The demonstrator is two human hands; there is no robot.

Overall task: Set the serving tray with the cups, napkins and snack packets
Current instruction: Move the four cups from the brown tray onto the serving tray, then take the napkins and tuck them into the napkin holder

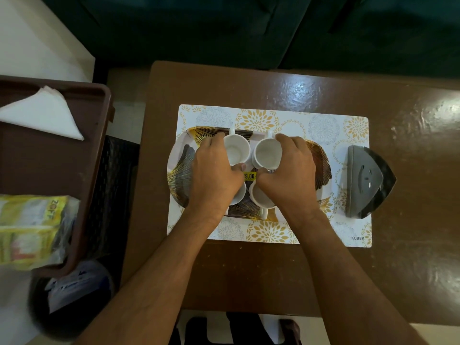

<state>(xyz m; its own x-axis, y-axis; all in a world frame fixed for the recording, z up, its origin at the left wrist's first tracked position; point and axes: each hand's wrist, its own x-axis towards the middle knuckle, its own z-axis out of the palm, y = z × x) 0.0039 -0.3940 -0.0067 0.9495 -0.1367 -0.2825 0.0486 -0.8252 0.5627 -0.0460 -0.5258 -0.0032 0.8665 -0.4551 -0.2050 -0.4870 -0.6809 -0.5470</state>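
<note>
A serving tray [178, 168] with a dark leaf pattern lies on a floral placemat [323, 130]. Several white cups stand on it. My left hand [214, 178] wraps the far-left cup [236, 150]. My right hand [291, 175] wraps the far-right cup [267, 154]. Two nearer cups [261, 197] sit partly hidden beneath my palms. A folded white napkin [47, 113] and yellow snack packets [29, 230] lie in a brown crate [87, 170] at the left.
A dark triangular napkin holder [368, 180] stands on the placemat's right end. The placemat lies on a brown table [249, 270]. A dark round bin [69, 300] with packets sits below the crate. A dark green sofa [224, 26] is beyond the table.
</note>
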